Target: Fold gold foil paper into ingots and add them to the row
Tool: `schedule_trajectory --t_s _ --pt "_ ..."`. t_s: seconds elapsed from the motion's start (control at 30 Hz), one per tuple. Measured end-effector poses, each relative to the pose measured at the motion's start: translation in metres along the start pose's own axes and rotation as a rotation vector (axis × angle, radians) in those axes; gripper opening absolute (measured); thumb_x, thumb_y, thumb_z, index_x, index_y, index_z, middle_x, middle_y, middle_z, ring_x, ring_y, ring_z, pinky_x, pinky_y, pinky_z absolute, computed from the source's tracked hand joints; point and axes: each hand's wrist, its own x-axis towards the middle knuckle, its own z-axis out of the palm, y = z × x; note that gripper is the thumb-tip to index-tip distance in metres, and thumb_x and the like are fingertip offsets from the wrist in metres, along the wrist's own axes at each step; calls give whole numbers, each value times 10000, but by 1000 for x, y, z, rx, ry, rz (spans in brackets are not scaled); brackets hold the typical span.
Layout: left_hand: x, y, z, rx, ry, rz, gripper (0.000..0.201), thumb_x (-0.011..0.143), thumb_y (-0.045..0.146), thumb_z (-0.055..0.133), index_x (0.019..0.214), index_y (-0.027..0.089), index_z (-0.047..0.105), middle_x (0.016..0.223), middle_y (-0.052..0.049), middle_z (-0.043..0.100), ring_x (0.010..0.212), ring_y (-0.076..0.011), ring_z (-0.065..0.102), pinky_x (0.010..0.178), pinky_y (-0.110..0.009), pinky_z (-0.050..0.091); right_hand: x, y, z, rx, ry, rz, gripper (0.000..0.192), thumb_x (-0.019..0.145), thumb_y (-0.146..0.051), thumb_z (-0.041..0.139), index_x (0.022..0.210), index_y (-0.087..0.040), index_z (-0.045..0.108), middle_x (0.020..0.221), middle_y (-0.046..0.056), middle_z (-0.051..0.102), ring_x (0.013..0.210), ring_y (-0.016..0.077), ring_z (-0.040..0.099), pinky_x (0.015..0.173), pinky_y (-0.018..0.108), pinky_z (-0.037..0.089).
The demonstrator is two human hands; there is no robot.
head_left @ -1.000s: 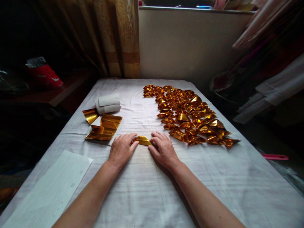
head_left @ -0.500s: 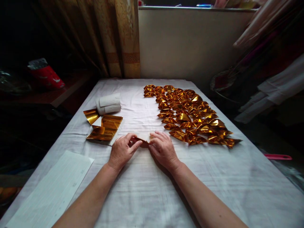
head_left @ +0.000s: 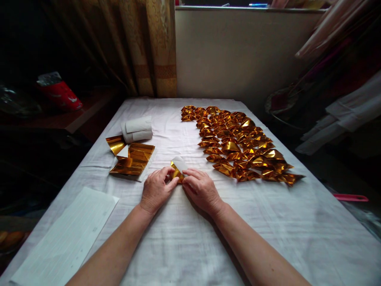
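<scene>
Two hands pinch one gold foil piece (head_left: 176, 171) on the tabletop (head_left: 184, 238). Left hand (head_left: 156, 190) grip and right hand (head_left: 201, 190) grip both clamped on it, palms down, fingertips meeting.

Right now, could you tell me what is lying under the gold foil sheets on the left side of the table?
A white sheet corner pokes out under the gold foil sheets, all on the white cloth. The foil hides the rest.

No text, label or brand is showing legibly anywhere. The white sheet (head_left: 67, 238) at the table's near left corner is carrying faint ruled lines and small marks, too blurred to read.
</scene>
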Motion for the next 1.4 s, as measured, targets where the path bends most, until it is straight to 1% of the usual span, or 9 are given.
schedule_trajectory --t_s 0.2,0.3,0.4,0.5,0.73,0.9,1.03,1.2,1.4 --pt "1 -2 -1 11 -8 4 160 810 311 656 943 225 634 789 4 694 738 -187 649 712 -306 479 -2 11 -2 -31 129 209 272 825 -129 527 1049 -213 655 1254 110 647 1176 249 574 988 424 449" --pt "2 -6 -3 35 -12 30 140 812 297 647 931 224 636 807 -5 697 765 -199 648 738 -322 478 -3 18 -2 -21 106 264 337 790 -71 490 1040 -216 663 1147 87 697 1082 237 613 940 407 457" --pt "2 -9 -4 72 -12 77 142 814 299 644 932 219 639 828 -18 700 800 -213 646 755 -333 473 -3 20 -2 15 39 241 395 764 -21 473 1030 -236 671 1004 48 729 981 217 634 876 373 464" --pt "1 -10 -4 92 -6 121 151 838 327 625 940 216 637 837 -25 700 808 -216 640 755 -334 467 -2 18 -2 47 7 192 436 750 6 476 1054 -239 668 989 42 728 956 207 634 861 356 461" --pt "1 -9 -3 105 8 128 301 835 475 660 964 207 611 880 -37 694 845 -221 626 781 -339 462 0 14 -6 46 -44 37 175 894 -135 558 962 -234 686 893 38 731 858 182 640 814 311 447" --pt "1 -11 -2 116 17 108 261 817 323 692 1040 222 603 995 -47 699 923 -233 629 845 -354 465 0 5 -6 -21 -123 -27 147 940 -215 555 907 -235 697 847 28 731 792 162 629 793 302 409" --pt "0 -12 1 106 25 113 294 817 274 677 1098 232 602 1110 -58 692 1013 -245 617 906 -378 451 1 -3 -5 -28 -171 -48 174 952 -215 528 914 -238 695 853 27 731 789 158 618 780 299 397" --pt "-2 -12 3 117 -9 144 277 830 276 668 1095 225 606 1110 -54 698 1038 -254 606 893 -398 437 0 -2 -6 -44 -151 3 173 942 -227 526 1026 -217 677 857 44 722 792 179 618 784 311 393" --pt "-1 -10 1 92 12 167 175 819 243 678 986 223 632 1245 -70 632 1150 -257 547 948 -402 421 1 2 -8 -65 -160 60 157 943 -279 549 921 -229 695 813 25 701 769 166 607 784 302 378"
